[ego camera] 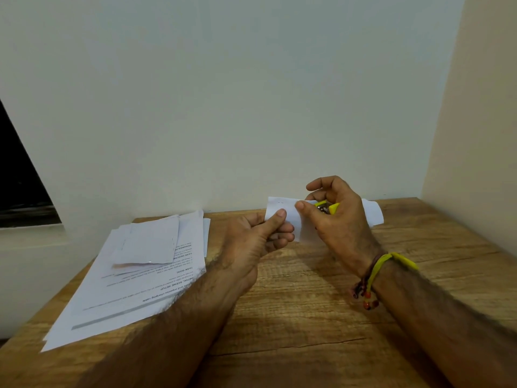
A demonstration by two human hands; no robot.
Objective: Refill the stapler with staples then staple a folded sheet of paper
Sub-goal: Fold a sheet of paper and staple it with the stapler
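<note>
Stapler: small, yellow, gripped in right hand, mostly hidden by fingers; held above wooden desk, near back wall; folded sheet pinched at left edge by left hand, thumb on top, fingers curled under; right thumb presses sheet's middle; two tiny marks near sheet's top edge, maybe staples, too small to tell; refill looks done, stapling step in hand; next move likely needs folded edge fed into stapler mouth, firm squeeze; printed papers stacked left on desk.
</note>
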